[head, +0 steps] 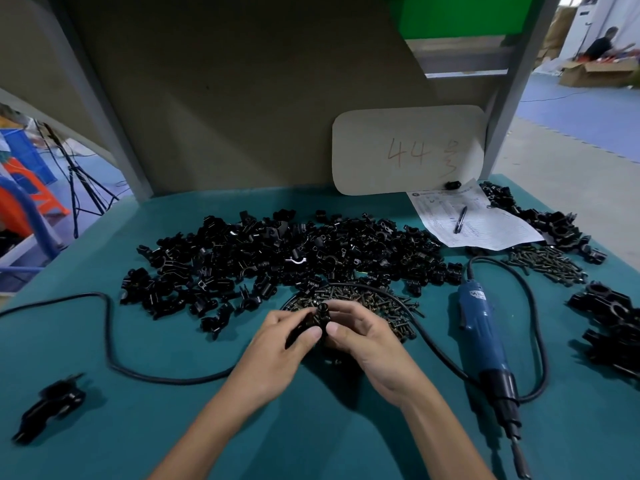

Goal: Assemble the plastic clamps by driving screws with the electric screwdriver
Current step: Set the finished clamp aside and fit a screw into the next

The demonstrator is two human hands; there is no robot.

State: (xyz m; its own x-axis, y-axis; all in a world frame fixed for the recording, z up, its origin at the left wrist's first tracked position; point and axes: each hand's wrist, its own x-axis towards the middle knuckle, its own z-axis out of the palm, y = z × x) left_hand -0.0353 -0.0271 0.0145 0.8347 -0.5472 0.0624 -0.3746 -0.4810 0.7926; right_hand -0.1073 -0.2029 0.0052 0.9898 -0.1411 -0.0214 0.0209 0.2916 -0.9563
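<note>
Teal table (166,341), clamp (322,314) between left grip (277,341), right grip (363,337)

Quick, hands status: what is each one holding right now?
Left hand: closed, pinching the clamp.
Right hand: closed, gripping the same clamp.
Neither holds the screwdriver, which lies on the table.
</note>
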